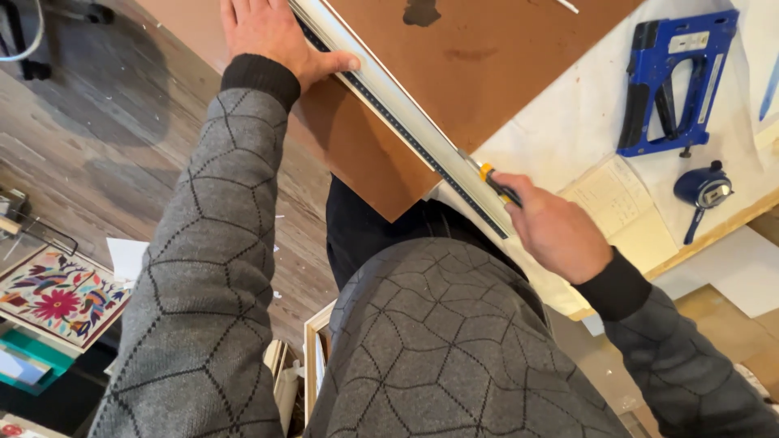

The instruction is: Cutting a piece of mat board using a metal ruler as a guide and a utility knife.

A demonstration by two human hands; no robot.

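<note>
Setting: workshop table [568, 138] under white covering, wood floor below.
Board: brown sheet [487, 57] overhanging the table edge.
Left hand [264, 32]: fingers spread flat, pressing metal straightedge [389, 105].
Right hand [556, 231]: fingers clamped on yellow utility knife [497, 185] against the rule's near end.
Advice: firm rule pressure, blade tight to edge.
Nearby: blue staple gun [677, 77], untouched.

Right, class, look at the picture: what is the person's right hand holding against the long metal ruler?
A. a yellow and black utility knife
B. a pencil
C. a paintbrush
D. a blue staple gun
A: the right hand grips a yellow and black utility knife at the ruler, while the left hand presses the ruler onto the brown board; the blue staple gun lies untouched.
</note>
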